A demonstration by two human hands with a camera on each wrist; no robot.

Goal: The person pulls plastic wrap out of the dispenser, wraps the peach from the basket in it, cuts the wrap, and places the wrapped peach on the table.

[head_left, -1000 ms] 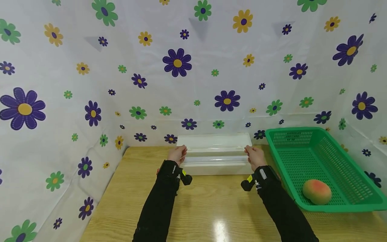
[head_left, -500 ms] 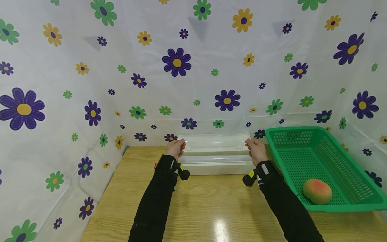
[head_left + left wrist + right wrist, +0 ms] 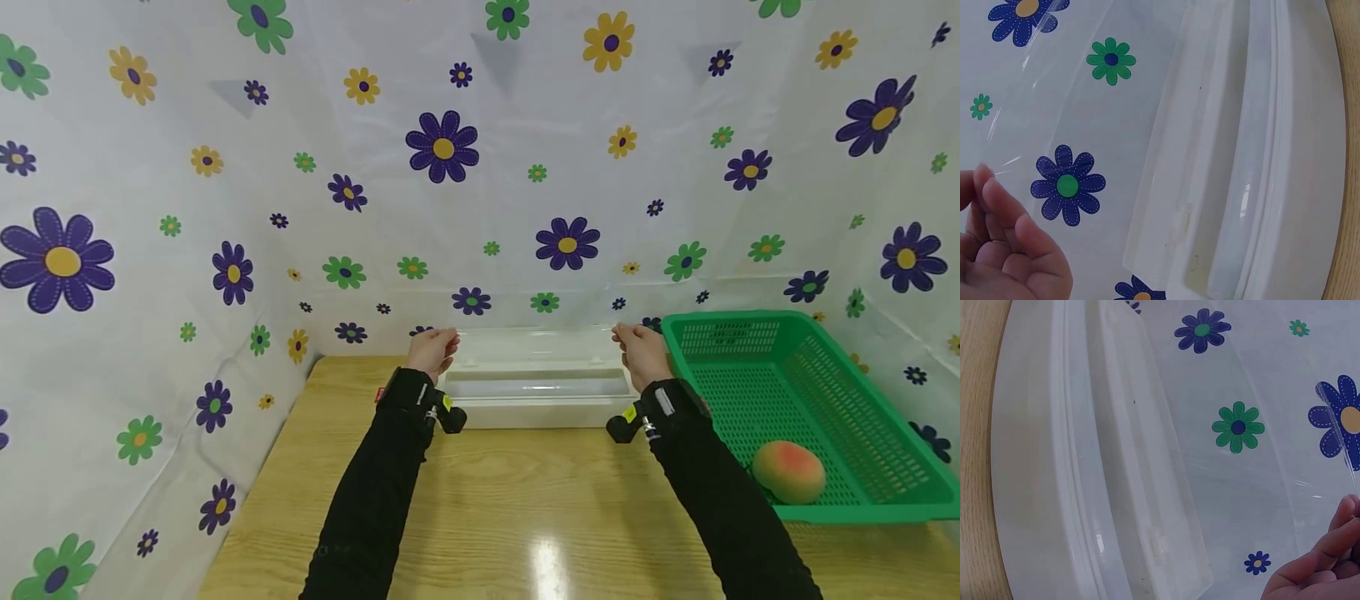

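A white plastic-wrap dispenser (image 3: 536,414) lies lengthwise at the back of the table, its lid (image 3: 525,363) raised. Inside it is a roll of clear wrap (image 3: 536,388). My left hand (image 3: 432,350) pinches one corner of the drawn-out plastic wrap (image 3: 1007,106) between thumb and fingertips. The other corner is pinched by my right hand (image 3: 641,354). Between both hands the wrap stretches above the open dispenser, see-through, with glints along its edge. Flowers on the wall show through it in both wrist views.
A green perforated basket (image 3: 847,512) stands on the right, close to my right forearm. One yellow-red fruit (image 3: 789,472), like a mango or peach, lies in it. A white flowered sheet (image 3: 420,233) rises behind the wooden table (image 3: 540,500).
Both hands have moved up and away from the dispenser, drawing out more plastic wrap. They have also spread slightly apart. The dispenser stays in place, and the head view has tilted slightly.
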